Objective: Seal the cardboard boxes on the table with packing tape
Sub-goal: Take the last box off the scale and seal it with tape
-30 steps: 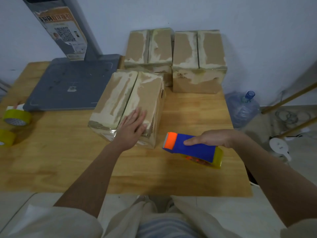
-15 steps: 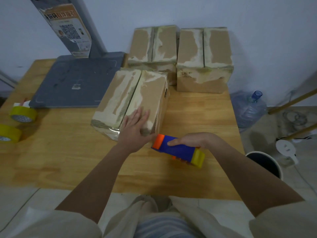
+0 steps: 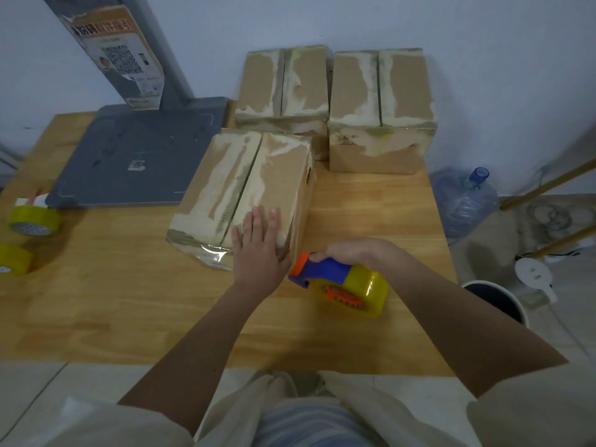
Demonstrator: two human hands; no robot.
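Yellow tape rolls, two in number, lie at the far left of the wooden table: upper roll, lower roll, close together but apart. Behind them sits a grey flat base carrying a slanted post with a printed label. Nearest box stands centre-table, angled, flaps closed, old tape residue across its top. Left hand lies flat on the near right corner of that box, fingers straight and spread. Just right of it, right hand grips the blue handle of the tape dispenser, fingers wrapped round it; the orange nose sits close by the box's near corner, contact not determinable. Two further boxes stand against the wall: rear left box, rear right box. Off the table's right edge: water bottle, dark bin.
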